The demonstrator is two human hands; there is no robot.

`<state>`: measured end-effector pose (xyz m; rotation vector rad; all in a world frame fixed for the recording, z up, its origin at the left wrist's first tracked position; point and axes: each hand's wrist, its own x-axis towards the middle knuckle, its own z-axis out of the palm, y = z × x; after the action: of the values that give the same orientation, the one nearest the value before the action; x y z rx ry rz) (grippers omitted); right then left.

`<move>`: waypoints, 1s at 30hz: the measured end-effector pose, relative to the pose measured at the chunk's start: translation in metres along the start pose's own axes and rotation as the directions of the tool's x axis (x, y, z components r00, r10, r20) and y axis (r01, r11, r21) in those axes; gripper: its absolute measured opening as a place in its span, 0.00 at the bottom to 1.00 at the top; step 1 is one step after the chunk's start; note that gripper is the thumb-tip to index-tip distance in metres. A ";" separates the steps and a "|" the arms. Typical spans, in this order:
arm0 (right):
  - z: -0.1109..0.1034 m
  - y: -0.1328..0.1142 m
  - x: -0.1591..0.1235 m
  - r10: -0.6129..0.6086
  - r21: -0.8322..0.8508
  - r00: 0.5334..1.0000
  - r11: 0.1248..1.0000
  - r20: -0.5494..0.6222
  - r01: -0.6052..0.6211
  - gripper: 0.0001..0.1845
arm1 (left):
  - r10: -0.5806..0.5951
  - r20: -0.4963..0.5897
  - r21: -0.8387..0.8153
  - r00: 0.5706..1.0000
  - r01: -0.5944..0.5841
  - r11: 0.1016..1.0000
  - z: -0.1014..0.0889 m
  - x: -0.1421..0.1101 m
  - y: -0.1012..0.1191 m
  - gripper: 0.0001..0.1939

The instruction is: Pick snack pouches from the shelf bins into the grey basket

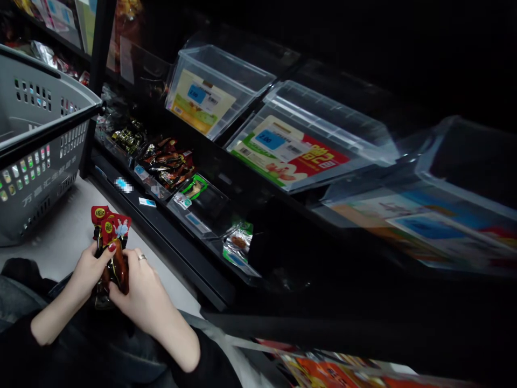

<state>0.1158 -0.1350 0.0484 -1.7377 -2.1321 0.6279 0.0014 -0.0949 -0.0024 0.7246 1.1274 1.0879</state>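
Note:
Low in front of my body, both hands hold small snack packets (pixel 118 267) with red tops and dark, brownish lower parts; at least two overlap. My left hand (pixel 91 269) grips them from the left, its thumb pressed across the front. From the right, my right hand (pixel 139 285), with a ring on one finger, closes round their side and lower part. Similar-looking dark and red packets (pixel 167 161) lie in a clear bin on the low shelf ahead. What lies behind the front packet is mostly hidden.
A grey shopping basket (pixel 40 129) with a black rim stands at my left. Clear plastic bins (pixel 311 129) with price labels line the shelf above. Green-edged packets (pixel 239 242) sit in the lower bins. The black shelf edge (pixel 161 237) runs diagonally beyond my hands.

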 end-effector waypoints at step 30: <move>-0.011 0.035 0.021 0.238 0.580 0.953 0.810 -0.186 -0.089 0.13 | -0.259 0.168 -0.316 0.951 0.301 0.900 -0.005 -0.020 0.029 0.19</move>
<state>0.1466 -0.1072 0.0389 -1.5603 -1.4273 0.9216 -0.0129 -0.1044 0.0293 0.3376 0.8766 0.9443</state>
